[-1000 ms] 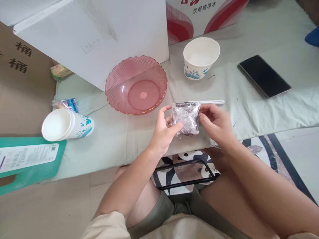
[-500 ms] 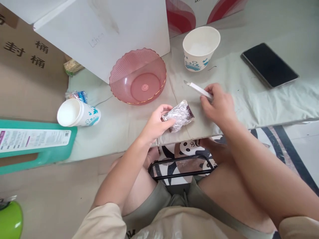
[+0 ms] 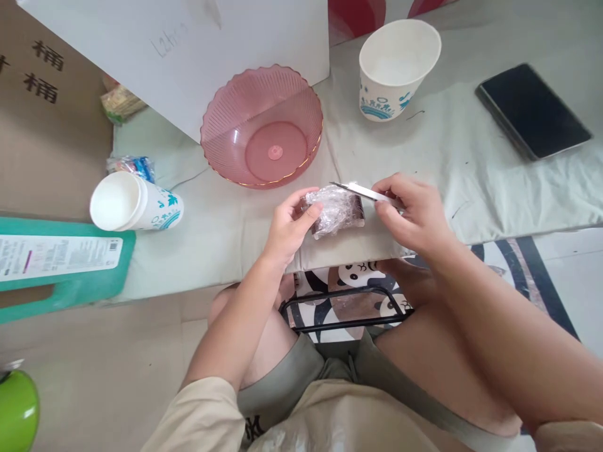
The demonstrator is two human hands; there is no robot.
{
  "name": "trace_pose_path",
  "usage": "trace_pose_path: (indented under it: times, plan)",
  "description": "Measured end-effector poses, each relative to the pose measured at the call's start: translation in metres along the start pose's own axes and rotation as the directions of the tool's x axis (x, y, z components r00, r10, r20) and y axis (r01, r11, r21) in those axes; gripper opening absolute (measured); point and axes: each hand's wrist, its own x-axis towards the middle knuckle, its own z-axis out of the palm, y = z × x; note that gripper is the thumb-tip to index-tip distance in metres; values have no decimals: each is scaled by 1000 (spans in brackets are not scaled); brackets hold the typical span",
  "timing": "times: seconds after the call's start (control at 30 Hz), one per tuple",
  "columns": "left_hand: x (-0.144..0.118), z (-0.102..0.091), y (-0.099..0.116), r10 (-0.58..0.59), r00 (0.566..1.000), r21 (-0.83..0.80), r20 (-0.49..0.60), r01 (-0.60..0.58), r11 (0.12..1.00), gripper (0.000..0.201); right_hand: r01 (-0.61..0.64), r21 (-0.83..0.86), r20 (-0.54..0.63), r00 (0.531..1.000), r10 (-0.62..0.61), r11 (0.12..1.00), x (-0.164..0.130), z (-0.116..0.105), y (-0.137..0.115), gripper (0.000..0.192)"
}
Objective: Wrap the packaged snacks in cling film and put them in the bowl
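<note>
Behind pink bowl [image 3: 262, 125], box [image 3: 179, 56] marked "L2h"

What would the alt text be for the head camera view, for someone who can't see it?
A seated person's left hand holds a small plastic-wrapped dark block on a pale cloth, while the right hand brings a thin white blade tool to its top edge. Around them sit a pink bowl, two paper cups and a dark phone.
</note>
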Motion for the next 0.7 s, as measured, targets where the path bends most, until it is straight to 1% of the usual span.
trace_pose_path:
  times: [0.07,0.13,0.23,0.3,0.37,0.43,0.5,0.6,0.7]
  plan:
    - [1,-1,1,-5,1000,-21,18,5,1000,51,67,-28,39,997,-66,997,0,-6,1,13]
    - [1,-1,3,-13,1000,-36,17,13,999,50,132,-20,76,989,-130,991,-1,-9,1,17]
    - [0,-4,6,-19,999,-21,27,19,1000,45,225,-11,88,971,-223,974,-2,-9,4,21]
    - [-1,-5,7,-28,998,-19,51,29,999,42,267,-26,91,960,-263,963,-2,-7,6,21]
    - [-2,-5,8,-35,998,-34,57,37,999,37,278,-33,97,957,-274,960,-2,-4,8,21]
    - [-2,-4,8,-38,998,-48,45,41,998,30,271,-25,103,958,-267,962,-2,-2,9,22]
    - [-3,-4,7,-39,999,-44,25,40,998,25,232,-31,114,967,-227,972,-3,-2,8,22]
    - [-5,-3,4,-12,1000,-1,8,12,1000,25,112,-63,159,982,-101,992,-5,-3,4,19]
    - [-8,-3,0,43,999,49,-12,-42,998,26,16,-84,195,981,0,996,-8,-6,3,18]
